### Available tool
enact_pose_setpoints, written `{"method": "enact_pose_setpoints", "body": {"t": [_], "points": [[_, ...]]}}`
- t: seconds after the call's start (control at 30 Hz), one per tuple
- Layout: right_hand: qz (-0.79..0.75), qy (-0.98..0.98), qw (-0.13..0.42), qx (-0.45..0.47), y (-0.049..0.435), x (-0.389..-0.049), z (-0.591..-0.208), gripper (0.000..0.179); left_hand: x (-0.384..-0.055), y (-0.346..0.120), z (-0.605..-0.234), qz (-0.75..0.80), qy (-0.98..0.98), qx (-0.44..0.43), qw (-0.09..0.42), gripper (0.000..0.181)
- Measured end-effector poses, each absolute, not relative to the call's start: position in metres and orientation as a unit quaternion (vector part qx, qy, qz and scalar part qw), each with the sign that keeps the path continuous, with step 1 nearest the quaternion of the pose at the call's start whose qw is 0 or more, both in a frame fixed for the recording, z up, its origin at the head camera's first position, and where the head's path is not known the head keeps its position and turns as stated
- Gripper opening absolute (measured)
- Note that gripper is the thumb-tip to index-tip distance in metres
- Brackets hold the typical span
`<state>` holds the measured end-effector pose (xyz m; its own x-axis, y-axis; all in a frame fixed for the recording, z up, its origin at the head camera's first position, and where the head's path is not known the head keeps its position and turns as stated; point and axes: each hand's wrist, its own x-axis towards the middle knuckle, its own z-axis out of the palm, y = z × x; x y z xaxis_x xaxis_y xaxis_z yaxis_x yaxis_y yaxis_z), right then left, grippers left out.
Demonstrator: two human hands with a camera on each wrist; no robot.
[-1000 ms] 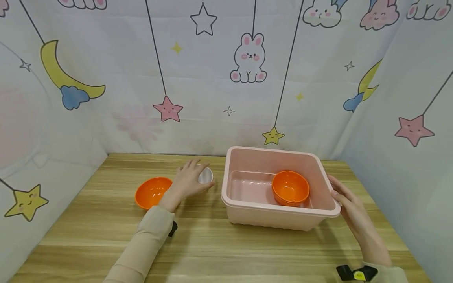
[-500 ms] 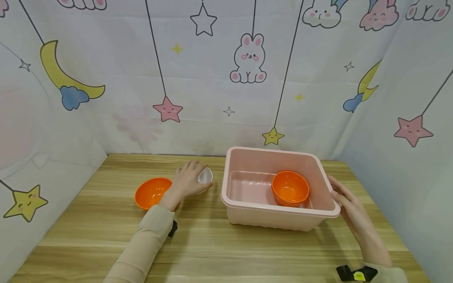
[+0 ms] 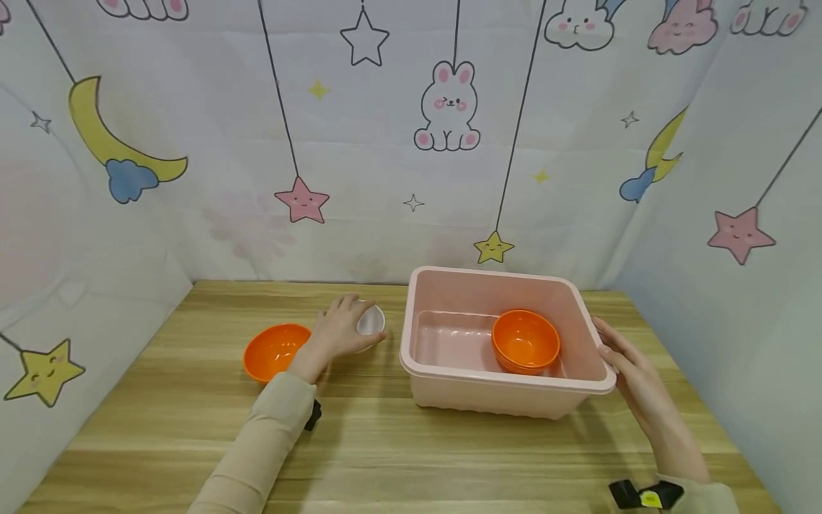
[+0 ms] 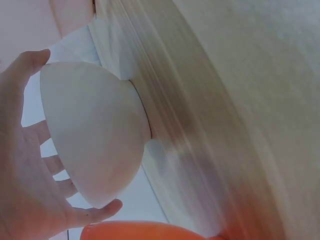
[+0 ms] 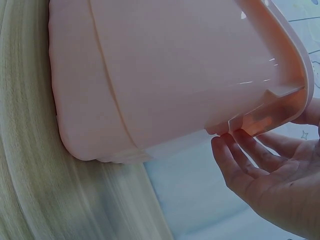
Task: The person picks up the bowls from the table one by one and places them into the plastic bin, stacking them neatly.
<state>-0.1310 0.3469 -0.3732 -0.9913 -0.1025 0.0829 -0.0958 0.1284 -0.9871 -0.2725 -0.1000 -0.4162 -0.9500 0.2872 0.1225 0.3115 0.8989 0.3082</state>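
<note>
A white bowl [image 3: 370, 320] stands upright on the wooden table, partly hidden by my left hand [image 3: 338, 330] over it. In the left wrist view, the thumb and spread fingers of my left hand [image 4: 30, 150] grip the rim of the white bowl [image 4: 95, 130] from opposite sides. My right hand [image 3: 638, 378] holds the right end of a pink plastic bin [image 3: 488, 389]. Its fingers [image 5: 250, 155] curl up under the rim of the bin [image 5: 165, 75] in the right wrist view, and the thumb lies at the rim.
Inside the bin, toward the right, sits an orange bowl [image 3: 526, 341], apparently stacked on another. A second orange bowl [image 3: 272, 353] stands on the table [image 3: 385, 457] left of my left wrist. A patterned cloth [image 3: 372, 157] hangs along the table's back edge and sides.
The head view has shifted very slightly. Both hands, the bowls and the bin stay in nearly the same places.
</note>
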Motion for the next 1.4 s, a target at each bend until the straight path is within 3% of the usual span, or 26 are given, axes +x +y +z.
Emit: {"method": "enact_pose_setpoints", "body": {"t": [0.67,1.4], "points": [[-0.662,0.747,-0.001,-0.070,0.3461,-0.1316,-0.3746,0.052,-0.2766,-0.1028,-0.4155,-0.171,-0.974,-0.149,-0.001,0.080],[-0.661,0.747,0.003,-0.066,0.3466,-0.1298,-0.3740,0.053,-0.2771,-0.0997,-0.4188,-0.162,-0.975,-0.151,0.025,0.080]]}}
